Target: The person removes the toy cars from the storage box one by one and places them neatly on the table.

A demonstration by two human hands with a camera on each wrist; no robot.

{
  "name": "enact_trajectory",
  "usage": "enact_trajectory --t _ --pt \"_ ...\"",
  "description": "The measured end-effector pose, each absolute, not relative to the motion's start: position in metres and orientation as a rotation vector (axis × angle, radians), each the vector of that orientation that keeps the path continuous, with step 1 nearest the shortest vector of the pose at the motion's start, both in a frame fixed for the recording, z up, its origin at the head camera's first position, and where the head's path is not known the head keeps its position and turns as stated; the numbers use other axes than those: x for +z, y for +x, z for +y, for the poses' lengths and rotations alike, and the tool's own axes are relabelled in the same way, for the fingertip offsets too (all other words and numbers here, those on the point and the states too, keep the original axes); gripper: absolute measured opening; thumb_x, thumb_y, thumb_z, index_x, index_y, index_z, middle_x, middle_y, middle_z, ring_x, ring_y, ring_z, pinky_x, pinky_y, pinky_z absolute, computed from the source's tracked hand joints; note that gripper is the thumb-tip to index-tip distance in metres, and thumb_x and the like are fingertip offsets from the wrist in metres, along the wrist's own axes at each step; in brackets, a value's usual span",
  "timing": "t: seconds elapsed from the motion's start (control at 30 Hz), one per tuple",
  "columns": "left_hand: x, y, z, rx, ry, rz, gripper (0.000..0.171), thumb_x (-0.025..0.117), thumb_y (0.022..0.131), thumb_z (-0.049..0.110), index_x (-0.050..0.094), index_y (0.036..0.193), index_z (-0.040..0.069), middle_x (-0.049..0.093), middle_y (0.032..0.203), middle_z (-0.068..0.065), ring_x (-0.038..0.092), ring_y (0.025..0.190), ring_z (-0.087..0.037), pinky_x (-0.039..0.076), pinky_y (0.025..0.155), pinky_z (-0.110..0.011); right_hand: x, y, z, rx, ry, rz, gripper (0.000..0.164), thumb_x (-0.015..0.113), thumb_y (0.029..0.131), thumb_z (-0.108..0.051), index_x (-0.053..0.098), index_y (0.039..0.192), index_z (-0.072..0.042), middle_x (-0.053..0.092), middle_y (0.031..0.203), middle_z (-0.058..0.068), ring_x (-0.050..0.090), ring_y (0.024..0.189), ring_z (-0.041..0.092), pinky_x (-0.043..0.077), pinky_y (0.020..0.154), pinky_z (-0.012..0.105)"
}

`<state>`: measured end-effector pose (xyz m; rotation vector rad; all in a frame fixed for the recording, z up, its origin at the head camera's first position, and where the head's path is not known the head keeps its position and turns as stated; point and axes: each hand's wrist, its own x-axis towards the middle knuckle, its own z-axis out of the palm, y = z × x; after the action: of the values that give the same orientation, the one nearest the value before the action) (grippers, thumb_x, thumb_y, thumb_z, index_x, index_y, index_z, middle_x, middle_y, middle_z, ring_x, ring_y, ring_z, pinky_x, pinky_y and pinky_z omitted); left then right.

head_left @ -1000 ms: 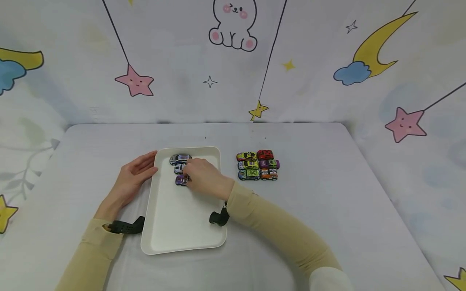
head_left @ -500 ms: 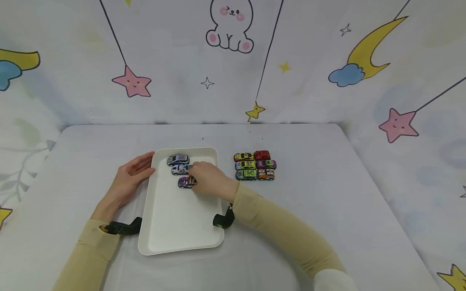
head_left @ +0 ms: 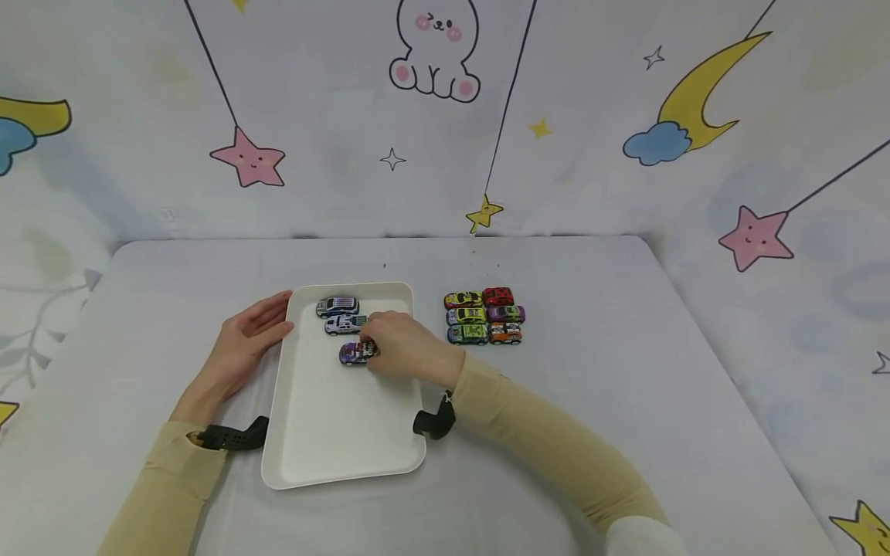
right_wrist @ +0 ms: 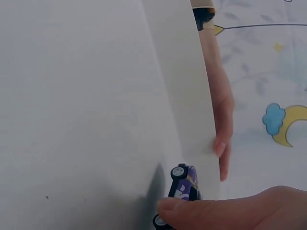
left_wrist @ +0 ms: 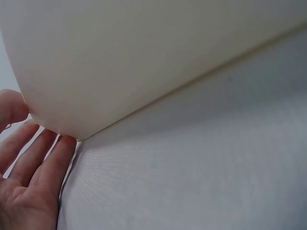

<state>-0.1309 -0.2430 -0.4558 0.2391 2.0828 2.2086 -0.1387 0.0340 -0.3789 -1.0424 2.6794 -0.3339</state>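
My right hand (head_left: pixel 410 349) is over the white tray (head_left: pixel 341 444) and pinches a purple toy car (head_left: pixel 352 354). The right wrist view shows the thumb (right_wrist: pixel 216 211) pressed on the side of this car, its wheels visible. Above it in the tray lie a silver-blue toy car (head_left: pixel 337 306) and a white toy car (head_left: pixel 343 324), whose right end is next to my fingers. At the tray's upper left, my left hand (head_left: pixel 243 344) touches the outer wall with extended fingers. In the left wrist view, those fingertips meet the tray's corner (left_wrist: pixel 72 110).
To the right of the tray, several toy cars stand in two columns on the white-covered table, among them a red one (head_left: pixel 498 296), a green one (head_left: pixel 468 333) and an orange one (head_left: pixel 505 333). A printed curtain (head_left: pixel 334 116) hangs behind.
The purple car, held in my right hand, has shifted right and slightly nearer, leaving a gap below the white car. My left hand has stayed at the tray; the head view has drifted slightly.
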Motion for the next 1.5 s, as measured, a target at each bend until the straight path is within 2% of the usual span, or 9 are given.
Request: enact_trajectory --t 0.5,0.77,1.07,1.5 --pt "-0.456 -0.131 -0.243 2.244 0.253 2.054 0.058 0.066 0.096 0.002 0.044 0.149 0.0 0.056 0.145 0.004 0.055 0.123 0.005 0.049 0.097 -0.013 -0.377 -0.139 0.048 -0.436 -1.014 2.648 0.033 0.076 0.087 -0.015 0.072 0.119 -0.008 0.07 0.111 0.003 0.062 0.096 0.014 0.054 0.087 0.028" --pt "-0.456 -0.13 -0.243 2.244 0.243 2.051 0.058 0.066 0.096 0.003 0.043 0.149 0.001 0.055 0.146 0.003 0.055 0.124 0.005 0.049 0.097 -0.012 -0.376 -0.14 0.056 -0.497 -1.018 2.652 0.034 0.077 0.087 -0.015 0.071 0.12 -0.009 0.07 0.112 0.003 0.063 0.1 0.016 0.054 0.091 0.029" --pt "-0.455 -0.131 -0.243 2.173 0.23 2.099 0.06 0.065 0.097 0.008 0.041 0.151 0.003 0.045 0.155 -0.009 0.053 0.126 0.004 0.048 0.097 -0.011 -0.375 -0.14 0.07 -0.579 -1.064 2.655 0.033 0.074 0.092 -0.018 0.07 0.123 -0.009 0.068 0.116 0.004 0.063 0.104 0.018 0.054 0.092 0.032" --pt "-0.453 -0.131 -0.241 2.199 0.229 2.084 0.059 0.066 0.097 0.006 0.042 0.15 0.001 0.049 0.152 -0.007 0.054 0.125 0.004 0.048 0.097 -0.011 -0.389 -0.14 0.09 -0.742 -1.221 2.712 0.032 0.075 0.091 -0.017 0.07 0.122 -0.009 0.067 0.118 0.005 0.061 0.112 0.02 0.054 0.095 0.033"
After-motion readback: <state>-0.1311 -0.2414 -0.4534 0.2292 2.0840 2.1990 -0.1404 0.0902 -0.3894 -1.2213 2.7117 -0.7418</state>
